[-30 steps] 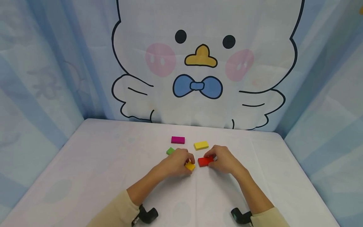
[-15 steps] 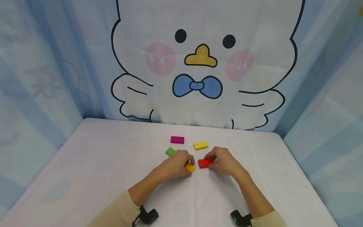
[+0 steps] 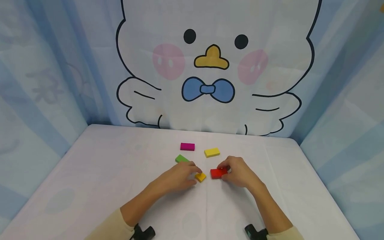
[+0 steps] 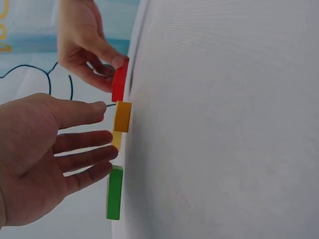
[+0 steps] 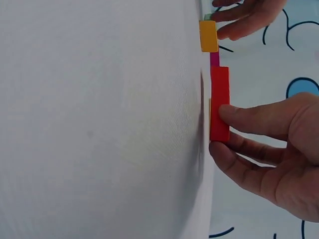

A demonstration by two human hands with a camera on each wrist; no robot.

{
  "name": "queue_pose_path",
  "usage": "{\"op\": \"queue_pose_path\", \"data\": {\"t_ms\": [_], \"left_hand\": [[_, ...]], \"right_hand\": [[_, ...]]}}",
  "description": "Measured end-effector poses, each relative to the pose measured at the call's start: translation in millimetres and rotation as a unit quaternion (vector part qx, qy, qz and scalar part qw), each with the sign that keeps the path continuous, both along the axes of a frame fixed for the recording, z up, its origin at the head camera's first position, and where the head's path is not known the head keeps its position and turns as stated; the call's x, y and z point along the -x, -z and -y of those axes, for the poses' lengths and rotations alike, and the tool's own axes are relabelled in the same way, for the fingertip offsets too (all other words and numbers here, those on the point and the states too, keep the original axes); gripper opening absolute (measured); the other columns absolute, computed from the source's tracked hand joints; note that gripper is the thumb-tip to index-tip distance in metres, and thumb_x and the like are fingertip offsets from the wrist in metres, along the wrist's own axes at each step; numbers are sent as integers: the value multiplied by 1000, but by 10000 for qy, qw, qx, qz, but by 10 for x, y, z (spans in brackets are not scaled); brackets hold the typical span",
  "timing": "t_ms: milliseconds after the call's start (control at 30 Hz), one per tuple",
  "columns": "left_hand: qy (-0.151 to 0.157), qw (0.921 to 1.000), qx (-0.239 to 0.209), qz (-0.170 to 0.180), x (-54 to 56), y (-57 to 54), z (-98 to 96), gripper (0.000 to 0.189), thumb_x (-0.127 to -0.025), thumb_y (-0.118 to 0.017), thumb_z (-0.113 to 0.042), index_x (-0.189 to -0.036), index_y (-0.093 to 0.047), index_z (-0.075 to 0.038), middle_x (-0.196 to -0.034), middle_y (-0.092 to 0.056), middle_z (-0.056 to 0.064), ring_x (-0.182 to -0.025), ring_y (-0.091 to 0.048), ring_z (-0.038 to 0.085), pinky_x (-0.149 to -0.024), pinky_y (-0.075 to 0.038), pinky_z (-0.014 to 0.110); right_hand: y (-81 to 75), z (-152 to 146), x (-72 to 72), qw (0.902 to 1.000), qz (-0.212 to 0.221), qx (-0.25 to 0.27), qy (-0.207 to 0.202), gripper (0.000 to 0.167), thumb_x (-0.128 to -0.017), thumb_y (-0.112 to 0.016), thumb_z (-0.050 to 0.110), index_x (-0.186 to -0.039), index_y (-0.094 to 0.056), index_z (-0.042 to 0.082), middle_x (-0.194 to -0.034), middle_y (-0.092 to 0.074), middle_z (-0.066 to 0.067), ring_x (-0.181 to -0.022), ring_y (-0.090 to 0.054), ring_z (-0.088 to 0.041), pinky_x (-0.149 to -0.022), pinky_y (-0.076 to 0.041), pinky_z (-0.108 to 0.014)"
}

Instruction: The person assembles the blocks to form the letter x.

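My right hand [image 3: 239, 172] pinches a red rectangular block [image 3: 217, 173] between thumb and fingers; in the right wrist view the red block [image 5: 220, 94] sits just off the white surface or at its edge, I cannot tell which. To its left, an orange-yellow block [image 3: 201, 177] lies on the table. Beside that block is my left hand [image 3: 177, 176], thumb and fingers spread apart. In the left wrist view the left hand [image 4: 45, 154] has nearly straight fingers, with the orange-yellow block [image 4: 123, 117] just past the thumb tip. A green block [image 3: 181, 158] is partly covered by the left hand.
Farther back on the white table [image 3: 120, 156] lie a magenta block [image 3: 187, 146] and a yellow block [image 3: 212, 152]. Behind the table hangs a curtain [image 3: 270, 20] with a cartoon bird. Black wrist devices show below both sleeves.
My left hand has let go of the orange-yellow block and drawn back left, its fingers opening. More of the green block shows. The right hand still pinches the red block, slightly nearer me.
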State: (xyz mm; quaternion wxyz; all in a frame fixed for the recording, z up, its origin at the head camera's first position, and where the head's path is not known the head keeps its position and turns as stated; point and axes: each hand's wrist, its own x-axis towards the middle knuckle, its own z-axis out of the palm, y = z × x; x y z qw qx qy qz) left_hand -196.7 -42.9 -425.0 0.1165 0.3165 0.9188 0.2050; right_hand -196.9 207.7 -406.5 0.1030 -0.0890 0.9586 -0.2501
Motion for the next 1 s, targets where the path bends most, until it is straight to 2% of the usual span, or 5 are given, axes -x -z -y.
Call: {"op": "queue_pose_path", "data": {"t_ms": [133,233,533,800,1000], "left_hand": [[230,9984,502,-118,-110,-16,73,42,-99,-73,-26,-140,-67,-23,-145,-63,-3,-133,-60,17,-109,-53,36],[320,9968,710,-167,-190,-42,111,46,-100,-71,-28,-145,-62,-25,-156,-55,-4,-140,-55,20,-112,-51,39],[762,9948,657,140,-223,-8,164,61,-101,-70,-31,-157,-48,-27,-167,-38,-10,-150,-45,21,-118,-45,40],[591,9939,808,462,-236,20,163,69,-98,-73,-33,-160,-42,-34,-169,-31,-18,-153,-41,22,-120,-42,46],[632,9933,806,530,-228,14,177,71,-99,-72,-33,-161,-39,-32,-169,-30,-18,-154,-40,24,-123,-38,49]], "right_hand": [[5,7,-40,10000,12,10,63,30,-85,-80,2,-114,-79,10,-101,-67,-1,-97,-60,-21,-86,-59,-36],[-4,15,-72,9999,-24,-20,109,30,-85,-81,2,-113,-80,11,-100,-67,-2,-96,-60,-21,-85,-59,-35],[-82,55,-193,9996,15,-103,263,32,-84,-83,4,-115,-79,12,-99,-67,-2,-94,-59,-18,-82,-61,-34],[-112,86,-253,9994,160,-164,256,33,-83,-85,6,-114,-80,13,-96,-67,-1,-91,-59,-17,-80,-61,-33],[-96,94,-247,9994,251,-181,151,32,-82,-86,6,-112,-80,13,-93,-67,0,-88,-58,-16,-80,-59,-33]]}}
